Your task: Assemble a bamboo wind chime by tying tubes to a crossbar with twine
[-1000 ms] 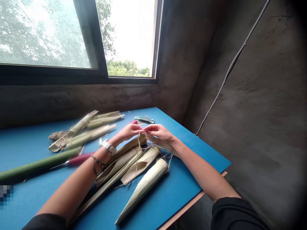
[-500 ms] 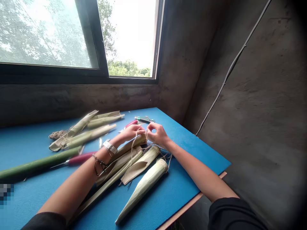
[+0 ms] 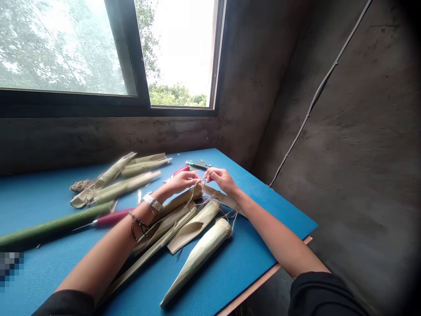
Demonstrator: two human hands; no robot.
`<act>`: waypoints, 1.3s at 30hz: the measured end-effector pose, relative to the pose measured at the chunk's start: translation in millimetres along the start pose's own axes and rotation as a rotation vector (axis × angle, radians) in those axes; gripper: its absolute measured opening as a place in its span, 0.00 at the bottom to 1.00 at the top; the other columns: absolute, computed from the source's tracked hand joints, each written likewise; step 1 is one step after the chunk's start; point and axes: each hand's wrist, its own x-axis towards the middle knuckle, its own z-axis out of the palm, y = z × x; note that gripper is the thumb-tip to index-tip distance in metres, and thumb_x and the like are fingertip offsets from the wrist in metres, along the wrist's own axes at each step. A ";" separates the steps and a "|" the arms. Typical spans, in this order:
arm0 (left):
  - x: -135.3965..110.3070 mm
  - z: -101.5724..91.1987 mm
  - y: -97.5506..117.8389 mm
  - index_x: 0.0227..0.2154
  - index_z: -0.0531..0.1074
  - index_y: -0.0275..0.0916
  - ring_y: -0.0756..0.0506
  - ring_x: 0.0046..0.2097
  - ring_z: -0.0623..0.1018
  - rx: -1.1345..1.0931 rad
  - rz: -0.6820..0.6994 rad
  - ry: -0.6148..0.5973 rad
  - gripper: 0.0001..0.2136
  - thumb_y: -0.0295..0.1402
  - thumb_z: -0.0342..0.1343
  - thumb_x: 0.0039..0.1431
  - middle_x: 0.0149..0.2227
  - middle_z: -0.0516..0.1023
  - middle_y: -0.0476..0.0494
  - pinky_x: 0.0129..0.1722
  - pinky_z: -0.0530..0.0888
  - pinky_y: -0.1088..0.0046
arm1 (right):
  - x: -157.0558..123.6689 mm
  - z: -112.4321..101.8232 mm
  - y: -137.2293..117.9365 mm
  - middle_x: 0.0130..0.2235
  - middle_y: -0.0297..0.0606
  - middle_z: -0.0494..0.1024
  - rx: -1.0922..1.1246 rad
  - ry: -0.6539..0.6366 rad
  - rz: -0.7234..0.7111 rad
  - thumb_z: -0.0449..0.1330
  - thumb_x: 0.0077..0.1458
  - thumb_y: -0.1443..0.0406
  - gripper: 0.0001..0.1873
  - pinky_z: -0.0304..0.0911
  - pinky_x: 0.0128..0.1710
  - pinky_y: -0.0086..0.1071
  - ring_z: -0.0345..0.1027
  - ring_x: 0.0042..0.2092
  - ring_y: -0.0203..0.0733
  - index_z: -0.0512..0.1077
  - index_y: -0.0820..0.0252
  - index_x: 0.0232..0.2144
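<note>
Matt blue tabletop (image 3: pixel 250 259), fibrous twine (image 3: pixel 197 188), smooth husks (image 3: pixel 197 254)

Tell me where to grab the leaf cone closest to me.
Grip the cone around its thick upper half, just below the open mouth, coming from above on its right. It lies flat with its thin tip toward you, too slender to hold, and other leaves crowd its left, not its right. Twine trails at the mouth.

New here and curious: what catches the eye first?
Two bare hands, the left hand and right hand, meet mid-table, fingers pinching thin twine above a heap of pale rolled leaf cones. These lie on a bright blue table under a window; a long green stalk lies far left.
</note>
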 end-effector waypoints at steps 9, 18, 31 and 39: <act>2.5 -1.2 0.9 0.30 0.74 0.32 0.51 0.27 0.65 0.081 -0.005 -0.006 0.20 0.48 0.54 0.50 0.24 0.70 0.49 0.28 0.61 0.75 | 3.4 -13.6 -5.0 0.20 0.32 0.64 -0.114 0.155 0.017 0.58 0.48 0.50 0.23 0.55 0.28 0.27 0.57 0.25 0.32 0.62 0.61 0.15; -0.6 -4.6 0.7 0.29 0.74 0.33 0.52 0.26 0.62 0.106 0.021 -0.008 0.19 0.47 0.52 0.53 0.23 0.68 0.49 0.26 0.58 0.75 | 8.7 -37.9 -5.1 0.15 0.28 0.57 -0.128 0.291 0.088 0.57 0.47 0.47 0.24 0.49 0.20 0.26 0.50 0.19 0.29 0.61 0.61 0.17; 2.4 -1.7 -1.3 0.28 0.74 0.34 0.49 0.30 0.68 0.173 0.001 0.084 0.18 0.47 0.53 0.52 0.27 0.72 0.46 0.31 0.63 0.73 | -1.5 -103.8 15.7 0.18 0.30 0.67 -0.389 0.246 0.349 0.61 0.40 0.70 0.12 0.53 0.23 0.25 0.59 0.21 0.31 0.70 0.63 0.33; 2.8 0.0 0.9 0.26 0.73 0.32 0.51 0.27 0.64 0.168 -0.030 0.118 0.18 0.46 0.52 0.51 0.24 0.69 0.48 0.28 0.61 0.75 | -1.1 -38.9 -30.5 0.22 0.36 0.73 -0.310 -0.110 0.258 0.56 0.48 0.61 0.11 0.61 0.27 0.27 0.69 0.26 0.36 0.70 0.63 0.21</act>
